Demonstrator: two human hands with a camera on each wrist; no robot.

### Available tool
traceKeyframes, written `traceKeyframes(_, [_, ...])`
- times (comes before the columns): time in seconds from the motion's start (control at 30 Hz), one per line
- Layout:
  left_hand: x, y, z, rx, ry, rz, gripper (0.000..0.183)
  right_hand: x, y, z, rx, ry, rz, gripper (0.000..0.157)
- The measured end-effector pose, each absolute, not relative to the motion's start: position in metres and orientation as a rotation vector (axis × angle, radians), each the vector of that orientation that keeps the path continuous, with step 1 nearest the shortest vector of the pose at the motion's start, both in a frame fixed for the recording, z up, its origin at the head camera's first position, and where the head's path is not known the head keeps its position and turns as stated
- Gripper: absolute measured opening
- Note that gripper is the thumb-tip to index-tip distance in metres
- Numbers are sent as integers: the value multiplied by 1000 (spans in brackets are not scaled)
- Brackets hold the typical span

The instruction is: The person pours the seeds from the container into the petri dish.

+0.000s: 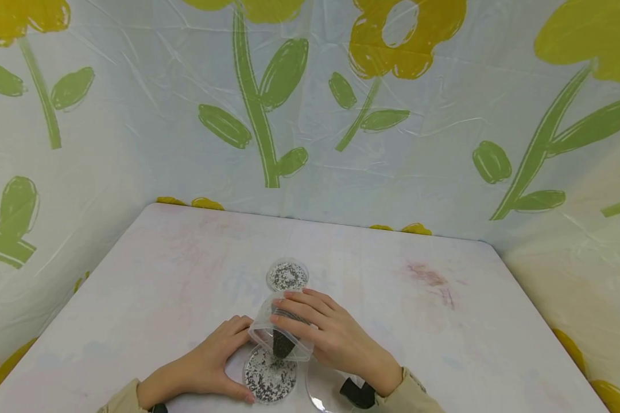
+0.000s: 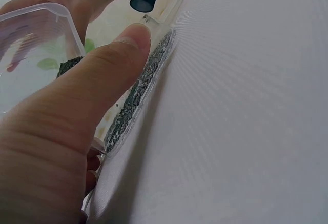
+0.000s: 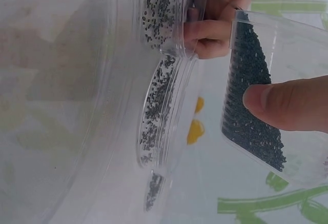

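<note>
My right hand (image 1: 336, 330) grips a clear plastic tub (image 1: 260, 321), tipped over toward the near round dish. Dark granules (image 3: 251, 96) lie banked against the tub's lower side, reaching its mouth, with the thumb pressed on the wall outside. Below the mouth is the shallow clear near dish (image 1: 270, 381), speckled with black bits over white. My left hand (image 1: 206, 358) curves around that dish's left side, thumb at its near rim and fingers at the far side. A middle dish (image 3: 156, 114) with similar black bits shows in the right wrist view; the tub hides it in the head view.
Farther back stands another speckled dish (image 1: 287, 275). To the right of the near dish, partly under my right wrist, lies a large clear round piece (image 1: 320, 381). A flower-printed sheet (image 1: 310, 115) hangs around the pale table (image 1: 186, 275), which has a reddish stain on its right.
</note>
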State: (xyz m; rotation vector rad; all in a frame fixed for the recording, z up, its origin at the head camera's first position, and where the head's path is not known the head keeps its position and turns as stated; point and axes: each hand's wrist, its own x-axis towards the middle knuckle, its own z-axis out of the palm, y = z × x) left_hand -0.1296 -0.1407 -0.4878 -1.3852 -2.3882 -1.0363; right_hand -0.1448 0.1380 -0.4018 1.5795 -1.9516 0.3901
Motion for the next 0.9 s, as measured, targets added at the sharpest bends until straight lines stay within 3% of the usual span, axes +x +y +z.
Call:
traceKeyframes(0.5, [-131, -140, -490, -1393, -2375, -1073, 69, -148, 140, -404, 1543, -1949, 383, 49])
traceKeyframes(0.9, [-131, -139, -490, -1399, -2366, -1091, 68, -149, 140, -402, 1518, -1925, 394, 49])
